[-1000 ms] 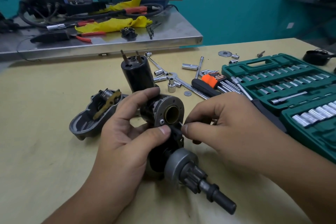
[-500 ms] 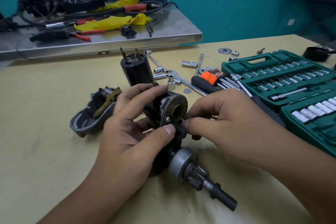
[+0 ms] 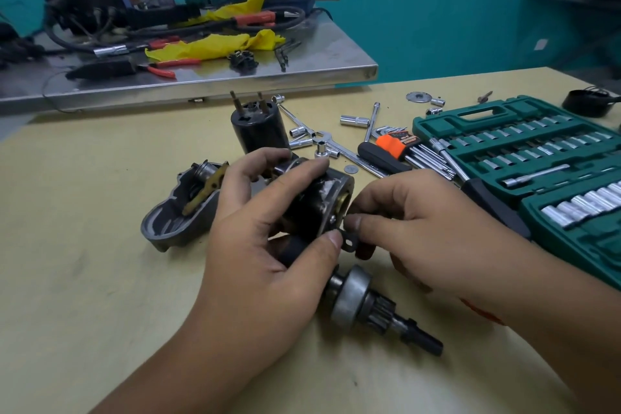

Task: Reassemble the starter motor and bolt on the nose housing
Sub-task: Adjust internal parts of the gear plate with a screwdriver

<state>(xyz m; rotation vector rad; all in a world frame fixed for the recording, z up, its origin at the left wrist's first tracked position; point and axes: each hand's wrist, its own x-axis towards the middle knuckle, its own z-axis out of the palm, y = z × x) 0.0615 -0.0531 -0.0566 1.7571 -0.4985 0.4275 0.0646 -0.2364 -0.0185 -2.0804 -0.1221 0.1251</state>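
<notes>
Head view: the left hand (image 3: 268, 239) is wrapping round the motor body (image 3: 312, 208) at the centre of the frame, fingers curled over its top and thumb pressing near the lower edge of the end plate (image 3: 339, 198). The body is lying tilted, its brass bore facing toward 3 o'clock. The right hand (image 3: 423, 222) is coming in from 3 o'clock, thumb and forefinger pinching a small dark piece (image 3: 349, 240) against the plate's lower rim; what that piece is I cannot tell, and the other fingers are lying loosely curled. The pinion shaft (image 3: 376, 306) is resting on the table (image 3: 84, 279) at 5 o'clock of the body, with its silver drum end near the left thumb. Whether it is touching the body I cannot tell. The nose housing (image 3: 181, 208) is sitting open side up at 9 o'clock, apart from the body, not yet fitted. A black can (image 3: 260, 131) is standing upright at 12 o'clock, and the socket set (image 3: 524, 158) is lying open at 2 o'clock among loose sockets and hex keys.

The risks, as I judge them: the small piece is being held only by fingertips, so a slip could be dropping it among the loose hardware, where it would be hard to find. The body is being steadied by one hand on a slant, so a push from the right could be rolling it in the grip and cocking the piece in its seat. The shaft is lying free and could be rolling away if nudged by a wrist.
</notes>
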